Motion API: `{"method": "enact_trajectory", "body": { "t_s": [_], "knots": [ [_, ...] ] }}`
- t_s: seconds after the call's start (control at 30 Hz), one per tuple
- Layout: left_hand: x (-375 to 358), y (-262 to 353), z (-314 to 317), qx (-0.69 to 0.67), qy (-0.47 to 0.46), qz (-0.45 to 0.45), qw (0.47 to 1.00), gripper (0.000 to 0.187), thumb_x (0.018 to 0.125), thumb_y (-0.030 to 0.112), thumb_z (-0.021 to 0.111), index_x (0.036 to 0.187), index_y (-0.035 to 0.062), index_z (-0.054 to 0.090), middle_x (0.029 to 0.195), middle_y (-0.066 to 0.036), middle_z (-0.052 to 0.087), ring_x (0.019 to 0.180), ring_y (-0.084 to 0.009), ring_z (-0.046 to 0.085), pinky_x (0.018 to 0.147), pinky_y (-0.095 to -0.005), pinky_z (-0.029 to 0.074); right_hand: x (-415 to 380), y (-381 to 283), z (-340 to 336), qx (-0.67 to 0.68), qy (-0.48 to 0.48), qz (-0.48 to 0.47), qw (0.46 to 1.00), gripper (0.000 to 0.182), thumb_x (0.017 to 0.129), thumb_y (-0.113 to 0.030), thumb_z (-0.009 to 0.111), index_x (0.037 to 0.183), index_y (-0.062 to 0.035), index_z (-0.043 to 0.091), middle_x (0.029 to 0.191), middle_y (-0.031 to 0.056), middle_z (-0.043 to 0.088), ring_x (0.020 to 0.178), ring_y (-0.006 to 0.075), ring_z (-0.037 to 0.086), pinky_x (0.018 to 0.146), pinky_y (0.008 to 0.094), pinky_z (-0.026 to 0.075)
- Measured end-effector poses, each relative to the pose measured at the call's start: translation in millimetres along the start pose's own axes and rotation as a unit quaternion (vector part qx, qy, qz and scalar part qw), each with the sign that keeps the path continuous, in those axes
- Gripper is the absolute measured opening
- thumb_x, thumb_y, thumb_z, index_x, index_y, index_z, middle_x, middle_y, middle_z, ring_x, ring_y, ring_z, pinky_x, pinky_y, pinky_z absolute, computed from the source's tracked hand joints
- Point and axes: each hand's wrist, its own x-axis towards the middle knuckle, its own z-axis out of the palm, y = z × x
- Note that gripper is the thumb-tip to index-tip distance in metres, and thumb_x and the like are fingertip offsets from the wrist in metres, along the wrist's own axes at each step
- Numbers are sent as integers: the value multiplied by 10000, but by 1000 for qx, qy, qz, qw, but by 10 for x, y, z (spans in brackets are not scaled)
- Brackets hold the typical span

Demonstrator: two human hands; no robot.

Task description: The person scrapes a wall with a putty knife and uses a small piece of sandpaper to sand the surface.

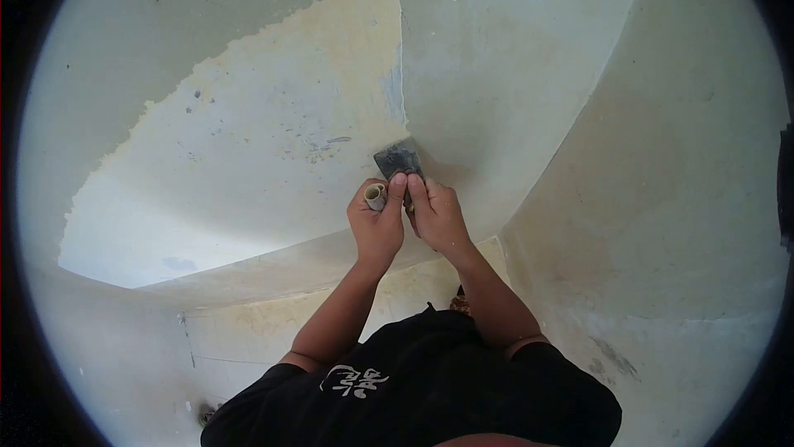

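The scraper (399,159) has a smudged dark grey blade, the bare patch (256,116) is whitish with yellowish edges and grey flecks, the surrounding paint (504,42) dull grey-green, the shirt (471,381) black with white lettering (374,379).

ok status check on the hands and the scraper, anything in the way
Left hand and right hand on scraper. Left also holds hollow tube. Scraper at edge of pale patch. No obstruction seen.
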Motion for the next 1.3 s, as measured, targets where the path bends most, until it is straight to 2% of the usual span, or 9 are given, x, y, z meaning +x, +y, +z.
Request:
{"method": "enact_trajectory", "body": {
  "t_s": [0.2,0.33,0.5,0.6,0.73,0.9,1.13,1.23,1.3],
  "knots": [
    [77,138,65,-44,7,7,999,293,904,182,706,695,35,561,640,32,520,618,-44,430,537,-230,370,21,-152,1,-15,12,-13,1000,474,1021,-343,454,721,14,539,531,134,527,475,245,545,491,378,420],
    [54,50,8,-5,4,10,1000,291,905,183,705,697,38,561,638,33,519,616,-43,428,536,-229,370,4,-75,14,-8,7,-5,1000,462,1021,-330,450,726,14,537,542,159,528,485,284,549,493,394,416],
    [119,213,63,-62,-7,2,998,290,914,177,690,695,43,554,641,36,516,612,-40,429,532,-223,366,29,-222,-2,-19,20,-23,999,463,1021,-331,449,729,19,532,552,171,531,488,290,550,493,403,412],
    [59,19,15,-40,-9,-31,999,294,917,170,683,688,47,547,632,39,510,597,-36,426,519,-220,357,23,-214,-31,-44,20,-29,998,469,1021,-334,451,726,23,531,556,175,531,486,289,548,495,405,413],
    [97,94,20,-40,-1,-3,999,307,921,175,679,677,57,535,608,44,501,575,-32,421,499,-220,347,43,-248,8,-11,19,-16,1000,479,1022,-339,447,734,32,540,557,182,529,484,290,546,499,410,416],
    [76,57,16,-51,-17,-27,998,317,925,183,675,671,63,528,602,46,496,567,-34,421,492,-224,346,24,-154,-13,-48,18,-11,999,470,1019,-331,452,747,39,550,565,193,535,499,323,557,502,415,420],
    [120,253,66,-58,-5,-26,998,318,920,182,680,666,63,528,600,42,496,565,-37,421,493,-226,347,62,-421,-54,-62,22,-36,997,461,1016,-336,453,767,38,557,586,213,545,520,356,565,510,426,422],
    [71,152,39,-35,3,-17,999,322,917,181,682,664,54,527,610,38,500,576,-39,417,501,-227,349,43,-172,6,-48,17,-67,996,492,1037,-396,402,721,-39,523,490,5,475,409,99,464,399,278,360],
    [69,142,33,-30,8,1,1000,322,917,180,683,666,49,530,619,36,502,586,-41,415,509,-228,352,56,-234,0,-46,21,-30,998,481,1023,-370,433,753,11,546,553,143,522,485,260,538,476,368,403]
  ]
}}
